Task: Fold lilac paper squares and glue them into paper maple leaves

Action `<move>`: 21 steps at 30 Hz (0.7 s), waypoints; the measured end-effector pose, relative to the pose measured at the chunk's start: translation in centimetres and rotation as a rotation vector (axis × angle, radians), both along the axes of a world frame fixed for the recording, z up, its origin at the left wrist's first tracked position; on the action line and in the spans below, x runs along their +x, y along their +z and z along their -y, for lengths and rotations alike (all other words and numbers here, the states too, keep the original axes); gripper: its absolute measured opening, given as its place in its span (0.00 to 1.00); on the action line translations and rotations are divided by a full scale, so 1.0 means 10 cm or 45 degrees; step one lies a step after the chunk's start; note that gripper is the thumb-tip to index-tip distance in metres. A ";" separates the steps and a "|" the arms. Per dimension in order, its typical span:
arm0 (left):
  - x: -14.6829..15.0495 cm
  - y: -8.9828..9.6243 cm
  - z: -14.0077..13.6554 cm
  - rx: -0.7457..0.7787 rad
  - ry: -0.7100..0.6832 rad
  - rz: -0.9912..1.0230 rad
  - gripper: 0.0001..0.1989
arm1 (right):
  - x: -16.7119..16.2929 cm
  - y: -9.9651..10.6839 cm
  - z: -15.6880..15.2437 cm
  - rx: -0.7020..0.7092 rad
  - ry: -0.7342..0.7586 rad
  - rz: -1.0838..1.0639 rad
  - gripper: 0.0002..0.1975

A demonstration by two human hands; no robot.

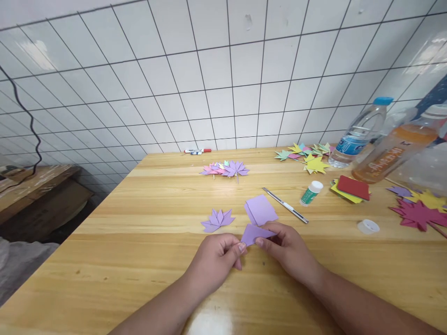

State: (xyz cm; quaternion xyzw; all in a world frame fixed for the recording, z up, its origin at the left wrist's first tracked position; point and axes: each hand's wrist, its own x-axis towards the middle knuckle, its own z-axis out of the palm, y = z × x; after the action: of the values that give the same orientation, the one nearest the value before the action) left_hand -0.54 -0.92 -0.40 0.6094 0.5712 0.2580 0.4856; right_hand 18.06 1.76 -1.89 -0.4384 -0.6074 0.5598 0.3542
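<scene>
Between my two hands is a small folded piece of purple paper [254, 234], triangular in outline. My left hand [220, 258] pinches its left corner between thumb and fingers. On the other side, my right hand [288, 246] grips the right part, thumb on the near edge and fingers behind, partly hidden. Just beyond the paper lies a stack of purple paper squares [261, 210]. A folded purple paper leaf [218, 220] rests on the table beyond my left hand.
A utility knife [286, 205] lies right of the squares, near a glue stick [311, 193] and its cap [368, 226]. Finished paper leaves [235, 169] sit farther back. Bottles [359, 132] stand at the right by coloured cards [352, 187]. Markers [197, 151] lie by the tiled wall.
</scene>
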 end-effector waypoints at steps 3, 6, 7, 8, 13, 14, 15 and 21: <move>0.00 0.00 0.00 0.004 -0.020 -0.006 0.15 | 0.00 0.00 0.00 0.007 -0.013 0.009 0.11; 0.00 0.00 0.00 0.011 -0.011 0.011 0.15 | 0.02 -0.01 -0.02 -0.012 -0.023 -0.022 0.11; 0.00 0.00 -0.01 0.018 -0.002 0.010 0.15 | 0.03 -0.01 -0.03 -0.025 -0.037 -0.042 0.11; -0.01 0.01 -0.01 0.027 0.009 0.005 0.16 | 0.05 -0.01 -0.05 -0.045 -0.066 -0.064 0.11; -0.03 -0.01 -0.05 0.061 0.100 0.068 0.15 | 0.11 0.01 -0.11 -0.152 -0.267 -0.202 0.12; -0.03 -0.01 -0.05 0.030 0.120 0.127 0.15 | 0.11 0.02 -0.11 -0.140 -0.243 -0.202 0.12; -0.03 -0.01 -0.05 -0.018 0.130 0.201 0.16 | 0.10 0.03 -0.10 -0.110 -0.194 -0.184 0.12; -0.01 -0.02 -0.04 -0.243 0.035 0.637 0.21 | 0.03 0.05 -0.03 0.137 0.018 0.062 0.13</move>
State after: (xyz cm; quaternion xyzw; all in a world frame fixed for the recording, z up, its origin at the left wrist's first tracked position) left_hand -0.61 -0.56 -0.56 0.4701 0.4634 0.3523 0.6635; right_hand 18.32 2.04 -1.42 -0.4279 -0.6481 0.5179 0.3586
